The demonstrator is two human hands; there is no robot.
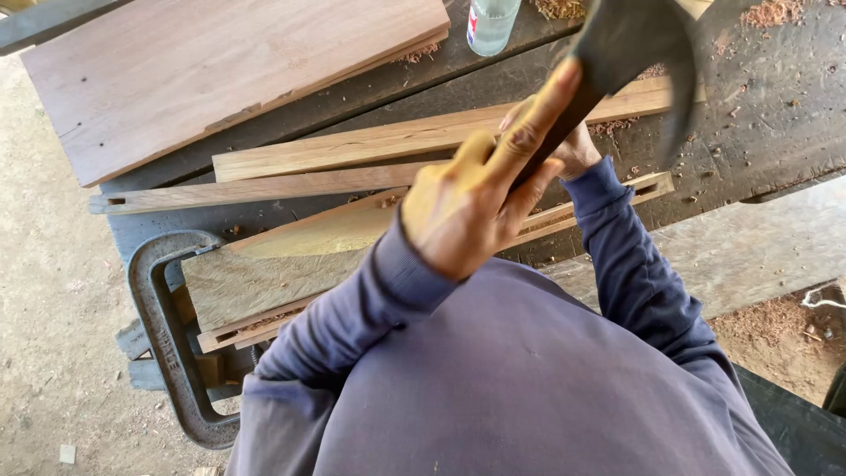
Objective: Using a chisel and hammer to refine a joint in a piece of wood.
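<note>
My left hand (463, 216) is raised above the bench and grips the dark handle of a hammer (630, 40), index finger stretched along the handle; the hammer head is blurred. My right hand (573, 150) is lower, mostly hidden behind the left hand and the handle. It rests on the long wooden strips (352, 150) lying across the dark workbench (767, 132), and I cannot tell whether it holds anything. In front of me lies a flat board (264, 273) on a slotted wooden rail (648, 185). Both my arms are in purple sleeves.
A large metal clamp (163, 326) grips the bench's left end. A wide brown board (220, 62) lies at the back left, with a clear plastic bottle (489, 22) beside it. Sawdust is scattered at the back right. Sandy ground lies to the left.
</note>
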